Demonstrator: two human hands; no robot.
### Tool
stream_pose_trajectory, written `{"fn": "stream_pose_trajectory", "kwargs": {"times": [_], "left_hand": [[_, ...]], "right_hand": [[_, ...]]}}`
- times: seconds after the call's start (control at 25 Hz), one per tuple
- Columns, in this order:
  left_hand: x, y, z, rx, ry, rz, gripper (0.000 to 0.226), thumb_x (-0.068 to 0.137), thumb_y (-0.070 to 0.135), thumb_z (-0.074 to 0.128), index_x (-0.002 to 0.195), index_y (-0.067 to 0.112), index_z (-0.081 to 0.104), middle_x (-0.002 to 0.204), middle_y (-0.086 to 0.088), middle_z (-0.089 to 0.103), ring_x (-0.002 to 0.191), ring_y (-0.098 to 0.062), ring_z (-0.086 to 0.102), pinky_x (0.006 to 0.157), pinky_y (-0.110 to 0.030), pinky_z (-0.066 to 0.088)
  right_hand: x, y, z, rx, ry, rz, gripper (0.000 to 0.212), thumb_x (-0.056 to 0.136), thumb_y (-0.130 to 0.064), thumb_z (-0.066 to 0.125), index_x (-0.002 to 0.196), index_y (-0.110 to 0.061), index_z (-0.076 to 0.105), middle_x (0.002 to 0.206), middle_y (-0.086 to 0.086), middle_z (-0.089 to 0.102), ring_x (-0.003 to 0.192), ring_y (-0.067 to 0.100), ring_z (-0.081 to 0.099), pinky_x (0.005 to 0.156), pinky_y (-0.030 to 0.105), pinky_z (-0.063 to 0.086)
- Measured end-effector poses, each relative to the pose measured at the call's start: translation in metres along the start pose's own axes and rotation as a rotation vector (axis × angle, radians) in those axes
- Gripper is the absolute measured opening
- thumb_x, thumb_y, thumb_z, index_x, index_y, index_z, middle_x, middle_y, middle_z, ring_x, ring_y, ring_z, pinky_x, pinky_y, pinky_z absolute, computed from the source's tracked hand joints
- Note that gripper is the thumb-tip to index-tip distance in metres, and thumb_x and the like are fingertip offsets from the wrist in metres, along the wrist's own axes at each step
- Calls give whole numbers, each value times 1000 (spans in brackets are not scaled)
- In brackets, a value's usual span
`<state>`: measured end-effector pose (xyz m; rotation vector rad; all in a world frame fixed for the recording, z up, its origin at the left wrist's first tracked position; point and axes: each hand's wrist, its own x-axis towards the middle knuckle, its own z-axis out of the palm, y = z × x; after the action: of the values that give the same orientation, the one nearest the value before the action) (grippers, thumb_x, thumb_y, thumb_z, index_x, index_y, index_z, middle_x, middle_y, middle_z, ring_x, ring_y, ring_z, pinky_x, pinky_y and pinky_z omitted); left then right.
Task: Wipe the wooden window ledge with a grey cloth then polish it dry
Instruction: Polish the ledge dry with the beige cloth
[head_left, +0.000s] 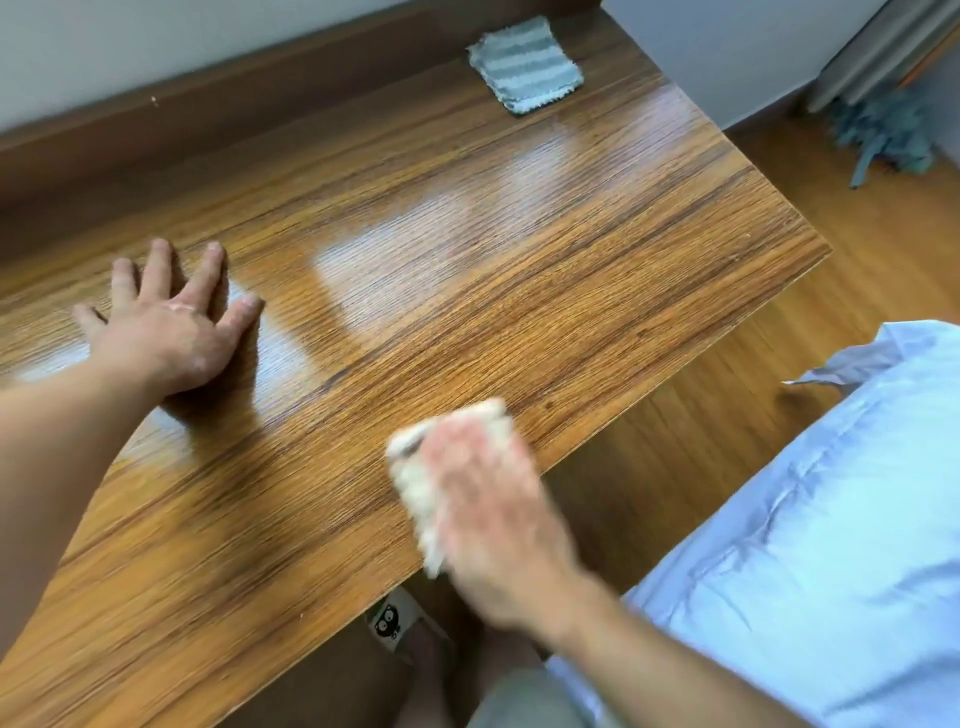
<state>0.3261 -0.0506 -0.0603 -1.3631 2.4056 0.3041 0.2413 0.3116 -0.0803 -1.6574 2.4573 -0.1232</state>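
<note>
The wooden window ledge (467, 270) fills most of the view, glossy with pale reflections across its middle. My left hand (166, 327) lies flat on it at the left, fingers spread, holding nothing. My right hand (493, 499), blurred by motion, presses a cream fluffy cloth (415, 483) onto the ledge close to its front edge. A grey-and-white striped cloth (524, 65) lies folded at the far end of the ledge, apart from both hands.
A brown wooden frame (218, 98) and white wall run along the ledge's back. A bed with pale blue sheets (831, 519) stands close on the right. A grey-blue mop head (883, 135) rests on the wooden floor (727, 395) at the top right.
</note>
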Motion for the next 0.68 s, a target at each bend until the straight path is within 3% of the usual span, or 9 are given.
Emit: {"fn": "stream_pose_trajectory", "kwargs": {"times": [0.08, 0.16, 0.24, 0.36, 0.44, 0.52, 0.6, 0.64, 0.68], "left_hand": [[-1, 0, 0, -8, -12, -3, 81, 79, 91, 9, 151, 56, -7, 169, 7, -11, 155, -29, -10, 118, -70, 3], [-1, -1, 1, 2, -33, -10, 80, 81, 89, 11, 151, 56, -8, 169, 7, -13, 155, -30, -11, 118, -70, 2], [0, -4, -1, -4, -56, -11, 79, 82, 88, 14, 151, 56, -8, 169, 6, -13, 155, -31, -11, 118, -70, 3], [-8, -2, -13, -52, -35, 1, 80, 89, 80, 30, 154, 51, -4, 170, 1, -3, 155, -34, -4, 120, -66, 8], [-30, 13, -22, -207, 132, 105, 78, 94, 65, 47, 158, 41, 10, 166, -7, 22, 152, -35, 18, 121, -56, 20], [-69, 38, -29, -563, 170, 235, 62, 92, 54, 59, 147, 30, 43, 143, -8, 55, 132, -27, 50, 113, -48, 40], [-118, 67, -33, -1008, -210, 342, 58, 84, 66, 60, 128, 28, 62, 125, -1, 67, 113, -19, 64, 99, -49, 54], [-139, 81, -33, -1162, -437, 365, 61, 80, 70, 61, 124, 29, 64, 123, -1, 68, 112, -19, 66, 96, -49, 56], [-154, 91, -30, -1222, -547, 385, 58, 79, 70, 64, 121, 30, 65, 121, -1, 70, 111, -20, 68, 94, -49, 57]], "right_hand": [[38, 77, -15, -28, 68, 312, 68, 101, -39, 16, 164, -12, 12, 172, 8, 11, 158, 28, 6, 126, 56, 2], [63, 86, -24, 82, 116, 574, 68, 101, -42, 14, 164, -17, 7, 173, 4, 3, 159, 24, -3, 127, 52, -3], [51, 22, -8, 119, 150, 488, 65, 104, -39, 22, 164, -16, 11, 172, 5, 5, 159, 24, -4, 127, 51, 0], [-13, -60, -1, 327, 104, 40, 54, 103, -31, 38, 156, -21, 41, 164, -8, 32, 156, 10, 17, 126, 44, 12], [-13, -48, -33, 724, 64, 176, 42, 103, -23, 45, 143, -31, 58, 147, -23, 52, 141, -5, 41, 120, 29, 29], [5, -23, -64, 1209, 17, 450, 38, 105, -11, 50, 128, -35, 67, 126, -15, 72, 119, 2, 63, 98, 20, 50], [22, -6, -94, 1778, -2, 510, 37, 101, -1, 48, 128, -16, 68, 124, 11, 74, 119, 24, 67, 98, 32, 54], [31, -3, -104, 1964, 16, 522, 37, 99, -3, 46, 131, -8, 64, 128, 21, 70, 123, 33, 65, 104, 42, 51], [38, -3, -111, 2091, 34, 536, 40, 99, -6, 44, 135, -3, 60, 131, 26, 66, 125, 40, 62, 108, 51, 47]]}}
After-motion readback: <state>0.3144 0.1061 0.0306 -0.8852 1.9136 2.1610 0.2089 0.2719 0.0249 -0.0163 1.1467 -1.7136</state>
